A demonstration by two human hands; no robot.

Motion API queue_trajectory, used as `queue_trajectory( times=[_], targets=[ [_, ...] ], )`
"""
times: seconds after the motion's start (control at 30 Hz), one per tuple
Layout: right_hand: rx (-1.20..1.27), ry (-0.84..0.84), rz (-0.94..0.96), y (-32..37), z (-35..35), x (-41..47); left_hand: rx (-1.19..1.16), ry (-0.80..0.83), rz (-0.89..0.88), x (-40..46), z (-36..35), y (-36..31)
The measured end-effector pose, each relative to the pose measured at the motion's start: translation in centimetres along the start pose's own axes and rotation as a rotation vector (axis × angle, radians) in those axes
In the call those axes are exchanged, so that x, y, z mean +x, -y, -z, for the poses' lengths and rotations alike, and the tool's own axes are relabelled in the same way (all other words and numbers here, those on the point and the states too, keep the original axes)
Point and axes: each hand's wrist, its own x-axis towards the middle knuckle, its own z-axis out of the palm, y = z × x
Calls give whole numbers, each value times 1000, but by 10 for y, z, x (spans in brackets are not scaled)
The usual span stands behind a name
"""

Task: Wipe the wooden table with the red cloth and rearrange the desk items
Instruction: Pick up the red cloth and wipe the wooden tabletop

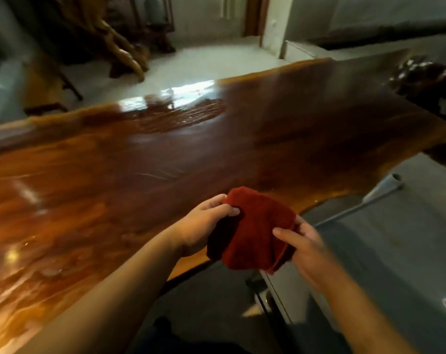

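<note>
Both hands hold the cloth [252,231] up over the near edge of the table [145,159], the landmark for all that follows. The left hand [204,226] grips the cloth's left side, thumb on top and fingers curled beneath a dark fold. The right hand [306,241] pinches the right side, thumb pressed on the top layer and fingers behind. The cloth is red, bunched and folded over itself, its lower corner hanging past the table's edge; whether it touches the wood cannot be told. The table is a long glossy slab with a wavy edge, and window light glares on its far side. Beyond the far edge lies a pale floor [191,65] with carved wooden furniture [119,47], blurred
</note>
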Motion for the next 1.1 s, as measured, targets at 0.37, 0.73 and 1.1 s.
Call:
queue_trajectory(
  times=[0.37, 0.73, 1.1],
  targets=[
    [-273, 145, -148, -64, -175, 112, -194, -453, 100, -71, 183, 50],
    [-589, 91, -250, -106, -272, 204, -101, -534, 224, -44, 306, 68],
    [-1258, 37, 32, -110, -291, 300, 578, -861, 227, -31, 377, 107]
  ],
)
